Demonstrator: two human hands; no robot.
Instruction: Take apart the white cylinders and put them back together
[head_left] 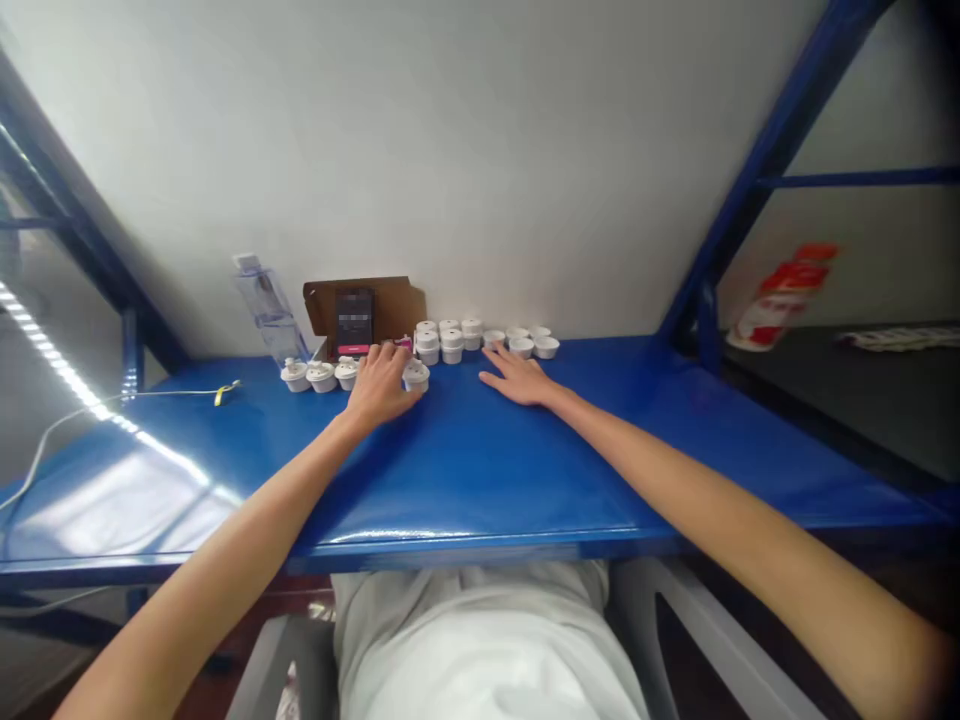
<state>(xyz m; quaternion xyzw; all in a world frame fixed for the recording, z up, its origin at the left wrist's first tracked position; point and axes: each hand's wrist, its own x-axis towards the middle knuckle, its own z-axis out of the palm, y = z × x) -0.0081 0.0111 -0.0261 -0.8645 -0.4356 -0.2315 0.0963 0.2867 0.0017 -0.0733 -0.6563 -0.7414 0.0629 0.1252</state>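
My left hand [381,386] rests over a front row of small white round plastic pieces, its fingers bent forward and its thumb apart. It hides part of the row. Just right of it is one white piece [416,376], close to the thumb. To its left stand a few more white pieces [321,376] with knobbly tops. My right hand [517,376] lies palm down with fingers spread. Its fingertips are beside several open white cups [520,347]. Between and behind the hands is a group of stacked white pieces [451,346].
A phone [354,318] leans in an open cardboard box [394,305] against the wall. A clear plastic bottle [271,312] stands left of it. A white cable [180,393] crosses the blue table [465,470]. At right, a red and white bottle [784,298] stands on a dark surface.
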